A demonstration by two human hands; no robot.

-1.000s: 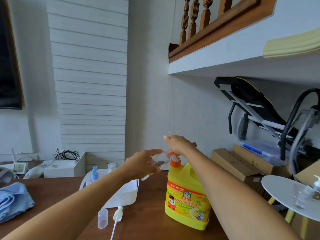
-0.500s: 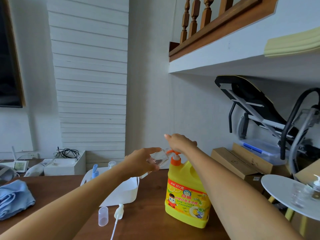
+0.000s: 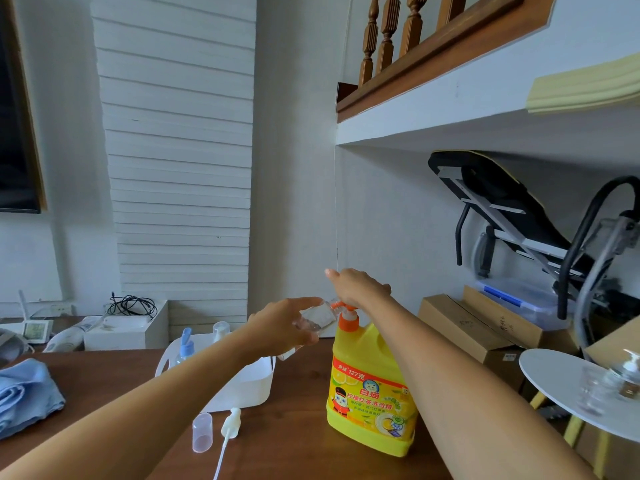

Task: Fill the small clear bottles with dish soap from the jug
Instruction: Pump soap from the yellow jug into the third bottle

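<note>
The left hand [image 3: 287, 327] is gripping a small clear bottle [image 3: 317, 318], with fingers and thumb curled round its body. It is tipping the bottle so that the long axis is running from the palm out past the fingertips toward the right, nearly level, mouth leading. That mouth is sitting right at the spout of the orange pump [image 3: 346, 315] on the yellow jug [image 3: 370, 393]; whether the spout is actually inside the neck is too small to tell. The right hand [image 3: 358, 289] is lying on top of the pump head, forefinger stretched forward, the other fingers loosely bent over it and gripping nothing. So the jug is standing directly beneath the right fingers and just beyond the left fingertips. By my judgement the right hand is doing the pumping, and the left is only needing to hold mouth and spout in line, or soap is going onto the table [image 3: 294, 452]
</note>
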